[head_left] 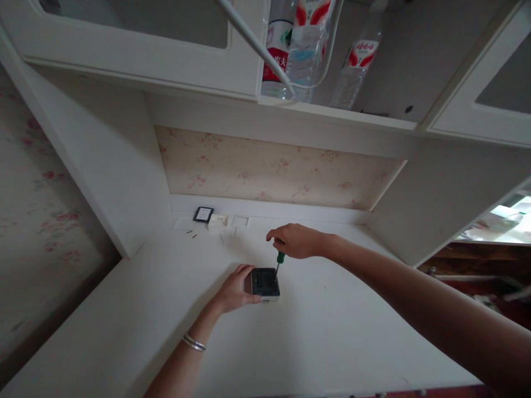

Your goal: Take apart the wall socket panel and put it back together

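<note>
In the head view, the left hand [237, 291] is pinching a dark-topped box [263, 283] by its left side, thumb and fingers forming the grip. The box is sitting on the white surface [340, 326], well in from its back edge. The right hand's [302, 242] grip is closing around a green-handled screwdriver [281, 257], whose shaft is slanting down to the box's right side. Toward the surface's back left corner, a black-framed plate [203, 214] is lying beside a white frame piece [218, 220].
</note>
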`<state>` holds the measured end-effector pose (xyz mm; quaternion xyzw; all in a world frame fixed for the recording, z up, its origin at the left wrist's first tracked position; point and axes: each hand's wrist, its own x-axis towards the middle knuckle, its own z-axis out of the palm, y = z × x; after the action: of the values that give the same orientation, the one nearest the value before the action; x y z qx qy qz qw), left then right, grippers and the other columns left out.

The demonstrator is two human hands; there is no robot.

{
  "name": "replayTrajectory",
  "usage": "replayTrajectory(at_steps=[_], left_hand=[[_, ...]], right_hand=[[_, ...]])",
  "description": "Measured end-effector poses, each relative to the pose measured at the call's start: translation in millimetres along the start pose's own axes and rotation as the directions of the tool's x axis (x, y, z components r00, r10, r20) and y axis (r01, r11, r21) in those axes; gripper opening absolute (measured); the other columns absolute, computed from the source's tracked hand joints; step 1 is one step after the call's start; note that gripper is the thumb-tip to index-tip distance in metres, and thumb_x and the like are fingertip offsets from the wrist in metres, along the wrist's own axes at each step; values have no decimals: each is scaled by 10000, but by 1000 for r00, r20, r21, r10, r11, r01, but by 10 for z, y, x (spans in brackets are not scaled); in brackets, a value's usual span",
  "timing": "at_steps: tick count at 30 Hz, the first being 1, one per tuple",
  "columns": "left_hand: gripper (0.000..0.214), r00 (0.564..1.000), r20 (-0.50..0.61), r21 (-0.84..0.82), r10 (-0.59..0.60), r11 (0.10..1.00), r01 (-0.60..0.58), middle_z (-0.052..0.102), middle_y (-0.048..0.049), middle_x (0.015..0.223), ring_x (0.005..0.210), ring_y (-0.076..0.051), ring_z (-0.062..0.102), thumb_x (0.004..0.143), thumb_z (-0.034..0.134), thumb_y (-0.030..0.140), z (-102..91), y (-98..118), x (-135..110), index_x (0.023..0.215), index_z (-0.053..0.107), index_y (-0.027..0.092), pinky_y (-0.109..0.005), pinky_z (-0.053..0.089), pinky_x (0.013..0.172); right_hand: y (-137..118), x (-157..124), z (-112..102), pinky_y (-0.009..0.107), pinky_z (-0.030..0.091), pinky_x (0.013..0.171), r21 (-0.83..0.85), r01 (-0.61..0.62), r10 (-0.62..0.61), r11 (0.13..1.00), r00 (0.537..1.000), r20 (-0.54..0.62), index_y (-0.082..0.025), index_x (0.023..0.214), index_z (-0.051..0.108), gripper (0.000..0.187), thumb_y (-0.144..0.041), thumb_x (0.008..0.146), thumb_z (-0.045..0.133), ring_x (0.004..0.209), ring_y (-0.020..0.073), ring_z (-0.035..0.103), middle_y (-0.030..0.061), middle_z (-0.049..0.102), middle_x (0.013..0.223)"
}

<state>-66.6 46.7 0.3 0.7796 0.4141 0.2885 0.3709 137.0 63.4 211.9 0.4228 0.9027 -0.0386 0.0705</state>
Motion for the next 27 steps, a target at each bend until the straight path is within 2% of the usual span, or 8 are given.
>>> replayTrajectory(at_steps=[4, 8, 13, 16, 19, 22, 24, 27], left_hand=[[846, 999, -32, 10, 22, 1000, -22, 490, -85, 1296, 1178, -295, 466, 538, 807, 430, 20, -50, 2, 1289, 474, 227, -390, 370, 1011], [844, 999, -42, 12, 31, 999, -31, 499, -83, 1286, 1166, -290, 477, 539, 807, 431, 33, -65, 3, 1286, 475, 220, -384, 381, 999], [833, 997, -54, 2, 52, 999, -51, 514, -86, 1276, 1160, -292, 486, 534, 808, 426, 28, -63, 5, 1274, 490, 215, -383, 385, 992], [821, 997, -52, -8, 57, 998, -58, 522, -91, 1265, 1160, -293, 488, 535, 809, 415, 25, -59, 5, 1267, 499, 212, -383, 384, 992], [825, 997, -55, -11, 54, 998, -55, 518, -93, 1267, 1161, -296, 485, 533, 811, 412, 27, -55, 2, 1270, 497, 216, -389, 378, 998], [831, 997, -60, -7, 53, 999, -53, 516, -86, 1266, 1151, -293, 489, 531, 811, 416, 31, -54, -2, 1273, 491, 222, -391, 388, 989], [827, 997, -61, -5, 56, 998, -56, 517, -79, 1261, 1143, -289, 493, 529, 813, 412, 35, -56, -4, 1269, 491, 230, -391, 394, 985], [812, 996, -65, -8, 65, 998, -65, 516, -76, 1254, 1143, -283, 493, 527, 818, 394, 43, -63, -7, 1257, 498, 239, -384, 394, 989]], right_hand=[[14, -27, 17, 286, 438, 804, 76, 35, -38, 997, 998, 50, -214, 1211, 542, 438, -281, 780, 576, 1010, 228, 590, 98, 604, 1190], [5, -43, 39, 358, 448, 763, -16, -120, 120, 993, 992, 23, -204, 1140, 590, 353, -376, 911, 384, 932, 265, 618, 118, 661, 1029], [-43, -121, 4, 270, 443, 791, 76, 179, -183, 981, 982, 40, -219, 1148, 563, 343, -175, 810, 521, 966, 185, 603, 89, 547, 1221], [-73, -132, 1, 321, 459, 750, 9, 53, -53, 999, 998, 34, -236, 1144, 558, 334, -366, 837, 534, 942, 235, 612, 92, 567, 1190], [-61, -115, 20, 391, 452, 743, -122, -125, 127, 985, 992, 5, -195, 1112, 569, 351, -402, 927, 353, 913, 286, 621, 129, 636, 1029], [-33, -126, 16, 341, 446, 774, -62, 14, -13, 998, 1000, 24, -201, 1114, 555, 273, -235, 890, 404, 929, 235, 616, 108, 622, 1093], [-41, -143, -6, 292, 448, 755, 22, 114, -115, 993, 993, 41, -235, 1165, 526, 354, -222, 811, 517, 938, 204, 610, 81, 580, 1184], [-105, -140, -42, 308, 451, 700, 0, 25, -25, 1000, 996, 82, -252, 1126, 570, 345, -370, 802, 553, 890, 229, 620, 81, 622, 1095]])
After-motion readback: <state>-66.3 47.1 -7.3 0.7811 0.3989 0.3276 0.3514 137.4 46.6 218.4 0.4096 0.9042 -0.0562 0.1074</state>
